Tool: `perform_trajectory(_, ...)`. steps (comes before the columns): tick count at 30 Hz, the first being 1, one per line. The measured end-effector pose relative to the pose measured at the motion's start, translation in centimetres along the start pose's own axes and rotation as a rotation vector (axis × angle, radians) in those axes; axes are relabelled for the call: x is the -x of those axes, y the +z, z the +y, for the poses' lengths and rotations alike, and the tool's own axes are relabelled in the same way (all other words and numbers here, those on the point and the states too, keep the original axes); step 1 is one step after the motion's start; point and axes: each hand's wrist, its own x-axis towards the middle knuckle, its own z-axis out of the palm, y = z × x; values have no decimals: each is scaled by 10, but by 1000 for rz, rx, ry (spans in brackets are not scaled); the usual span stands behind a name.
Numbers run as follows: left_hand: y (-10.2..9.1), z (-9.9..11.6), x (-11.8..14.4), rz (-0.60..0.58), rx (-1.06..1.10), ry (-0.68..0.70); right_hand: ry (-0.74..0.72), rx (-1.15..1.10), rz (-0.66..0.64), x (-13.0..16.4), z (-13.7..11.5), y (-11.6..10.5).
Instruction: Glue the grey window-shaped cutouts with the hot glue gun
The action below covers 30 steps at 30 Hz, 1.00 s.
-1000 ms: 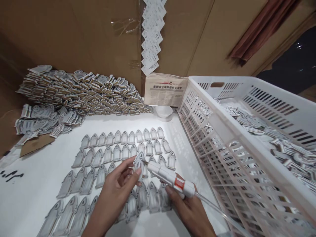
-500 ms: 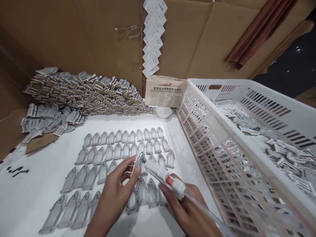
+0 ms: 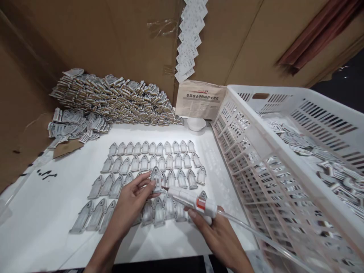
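My left hand (image 3: 135, 201) pinches a small arched, window-shaped piece (image 3: 156, 178) by its left edge, holding it upright above the rows. In my right hand (image 3: 217, 233) is a white hot glue gun (image 3: 184, 198) with a red part. Its nozzle points left at the lower right edge of the held piece; whether they touch I cannot tell. A long translucent glue stick (image 3: 250, 229) trails from its back end. Below and beyond both hands, rows of similar arched pieces (image 3: 144, 163) lie on the white table (image 3: 71, 185); my hands cover some of them.
A tall heap of arched pieces (image 3: 119, 100) leans against the cardboard wall (image 3: 119, 38), with a smaller pile (image 3: 76, 125) before it. A white bowl (image 3: 196, 124) stands by a newspaper (image 3: 200, 100). On the right, a white plastic crate (image 3: 241, 132) holds many more pieces.
The held piece has turned to face me more squarely. The glue gun's nozzle has moved from its upper part to its lower right edge. The camera view has shifted.
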Motion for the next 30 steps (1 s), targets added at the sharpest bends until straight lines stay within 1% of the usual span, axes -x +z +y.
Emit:
perform_trajectory(3, 0, -2, 2, -9, 53, -30, 30, -14, -25, -3, -4, 7)
perform_trajectory(7, -2, -4, 3, 0, 64, -39, -63, -9, -84, -7, -6, 9)
perform_trajectory(12, -2, -2, 2, 19, 38, -42, -85, -17, -46, -8, -5, 10)
perform_trajectory(18, -2, 0, 5, 11, 34, -44, -90, 57, -111, -6, -7, 11)
perform_trajectory(21, -5, -2, 5, 5, 10, -40, -112, 83, -134, -5, -7, 13)
perform_trajectory(25, -8, -6, 5, -4, -1, -37, -85, 104, -160, -4, -9, 14)
perform_trajectory(27, -8, -7, 4, -2, 10, -33, -97, 105, -164, -3, -11, 14)
perform_trajectory(30, -8, -6, 5, 14, 26, -27, -147, 118, -136, -2, -14, 14)
